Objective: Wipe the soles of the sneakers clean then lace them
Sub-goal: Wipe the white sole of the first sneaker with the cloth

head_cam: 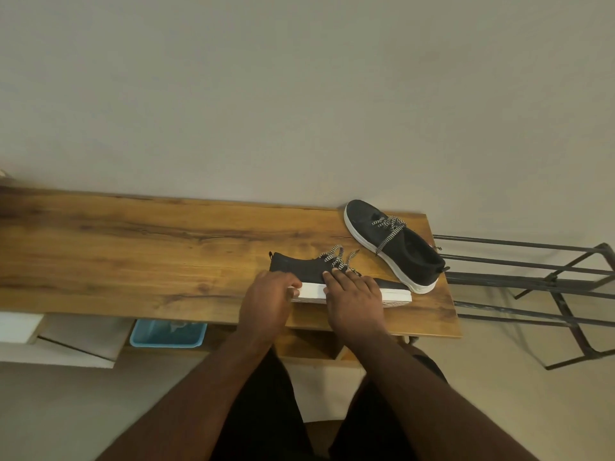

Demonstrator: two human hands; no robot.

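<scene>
Black sneaker (299,267), likely light and soft-sided, tipped on the tabletop (133,254) at 12 o'clock: my left hand (269,301) grips its stiffer white heel sole, my right hand (354,294) presses flat-fingered midway.

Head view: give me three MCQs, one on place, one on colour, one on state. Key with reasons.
1. Where is the far sneaker?
A) at the right far corner of the table
B) at the table's left end
C) under the table

2. What colour are the soles?
A) black
B) white
C) brown

3. The near sneaker is:
A) upright and untouched
B) tilted, sole edge toward the person, both hands on it
C) held high above the table

Key:
1 A: it stands by the table's right far edge.
2 B: both sneakers show white soles.
3 B: the left hand grips its heel end, and the right hand lies on its upper.
</scene>
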